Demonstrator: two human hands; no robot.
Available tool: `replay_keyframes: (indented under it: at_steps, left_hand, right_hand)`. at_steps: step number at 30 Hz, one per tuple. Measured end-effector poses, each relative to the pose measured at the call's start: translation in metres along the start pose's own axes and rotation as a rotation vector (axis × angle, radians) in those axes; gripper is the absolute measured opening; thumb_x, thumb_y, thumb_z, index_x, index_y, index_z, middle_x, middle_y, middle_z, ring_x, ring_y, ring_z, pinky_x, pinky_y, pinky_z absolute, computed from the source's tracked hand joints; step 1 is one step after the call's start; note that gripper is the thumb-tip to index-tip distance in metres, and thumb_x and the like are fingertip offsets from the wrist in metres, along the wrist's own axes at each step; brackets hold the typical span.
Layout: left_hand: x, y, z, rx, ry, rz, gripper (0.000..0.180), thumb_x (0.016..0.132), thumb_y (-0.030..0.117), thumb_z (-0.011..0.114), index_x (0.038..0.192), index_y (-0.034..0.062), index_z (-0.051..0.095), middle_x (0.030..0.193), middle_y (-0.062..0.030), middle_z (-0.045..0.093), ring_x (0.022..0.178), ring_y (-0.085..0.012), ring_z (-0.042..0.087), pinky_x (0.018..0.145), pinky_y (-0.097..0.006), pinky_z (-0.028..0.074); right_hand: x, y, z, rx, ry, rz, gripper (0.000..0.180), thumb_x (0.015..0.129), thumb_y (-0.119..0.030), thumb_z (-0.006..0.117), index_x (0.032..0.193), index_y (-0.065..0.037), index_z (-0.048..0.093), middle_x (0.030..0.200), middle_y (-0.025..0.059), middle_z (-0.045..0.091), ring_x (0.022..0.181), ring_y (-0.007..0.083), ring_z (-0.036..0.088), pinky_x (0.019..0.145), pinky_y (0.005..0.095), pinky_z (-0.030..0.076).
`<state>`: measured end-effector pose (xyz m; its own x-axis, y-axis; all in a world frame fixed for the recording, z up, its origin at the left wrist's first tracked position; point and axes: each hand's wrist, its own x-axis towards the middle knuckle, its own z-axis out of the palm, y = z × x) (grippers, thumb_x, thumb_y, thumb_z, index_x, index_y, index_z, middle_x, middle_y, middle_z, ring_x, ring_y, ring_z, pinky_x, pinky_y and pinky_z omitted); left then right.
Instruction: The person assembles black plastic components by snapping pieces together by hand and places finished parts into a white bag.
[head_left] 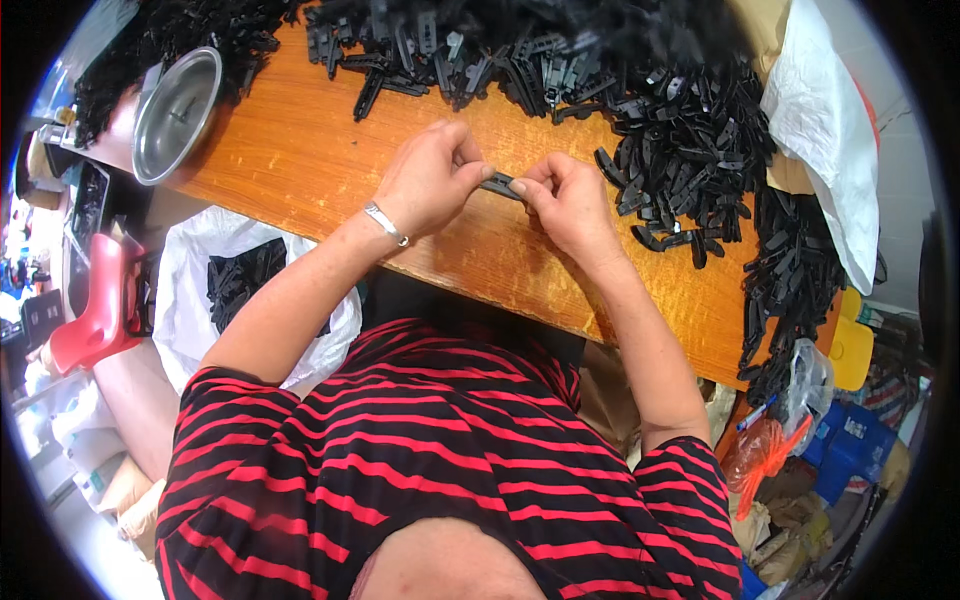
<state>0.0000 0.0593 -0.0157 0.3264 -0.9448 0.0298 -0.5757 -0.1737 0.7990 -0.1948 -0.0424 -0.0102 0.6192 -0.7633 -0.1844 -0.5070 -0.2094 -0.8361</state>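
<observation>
Head view shows the left hand (432, 182) and right hand (572, 208) pinching opposite ends of a slim black plastic part (503, 186) over the wooden surface (318, 150), where uneven pressure could make it slip.

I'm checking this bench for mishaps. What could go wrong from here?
The small black part, pinched between left hand and right hand, might slip free. The heap of black parts along the right edge of the table could spill over. The metal bowl by the left edge might get knocked off.
</observation>
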Motion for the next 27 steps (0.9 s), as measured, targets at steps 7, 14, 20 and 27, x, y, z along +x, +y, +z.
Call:
replay_keyframes:
  at_steps: [7,14,20,27]
  left_hand:
    - [-0.006,-0.002,-0.009,0.065,-0.103,0.018,0.023,0.092,0.014,0.080,0.086,0.0009,0.062,0.080,-0.0068,0.063,0.070,-0.0160,0.061,0.065,-0.034,0.050]
    - [-0.073,-0.002,-0.174,0.199,-0.327,-0.077,0.011,0.088,0.007,0.079,0.091,0.0011,0.070,0.077,-0.0039,0.066,0.071,-0.0137,0.064,0.069,-0.032,0.053]
    - [-0.007,0.000,-0.096,0.208,-0.026,0.079,0.036,0.093,0.013,0.073,0.129,0.0143,0.068,0.093,-0.0121,0.070,0.084,-0.0296,0.070,0.077,-0.040,0.056]
    - [0.047,-0.021,-0.047,0.631,0.196,0.363,0.038,0.089,0.004,0.073,0.125,0.0147,0.068,0.102,-0.0088,0.060,0.102,-0.0307,0.065,0.078,-0.042,0.057]
  right_hand:
    - [-0.005,0.000,-0.003,-0.108,0.036,-0.076,0.024,0.089,-0.024,0.082,0.090,-0.003,0.072,0.078,0.0159,0.073,0.075,0.0338,0.072,0.070,0.0440,0.056]
    - [-0.015,0.003,-0.059,-0.481,0.352,-0.311,0.018,0.093,-0.021,0.078,0.102,-0.006,0.074,0.100,0.0137,0.072,0.084,0.0353,0.073,0.077,0.0454,0.059]
    - [0.011,0.017,-0.061,-0.865,0.263,-0.204,0.023,0.092,-0.013,0.076,0.113,-0.006,0.071,0.111,0.0157,0.066,0.090,0.0415,0.071,0.078,0.0488,0.058]
    - [0.008,0.000,-0.037,-0.144,0.217,-0.241,0.012,0.098,-0.007,0.067,0.108,0.000,0.065,0.097,0.0151,0.065,0.074,0.0255,0.071,0.069,0.0382,0.061]
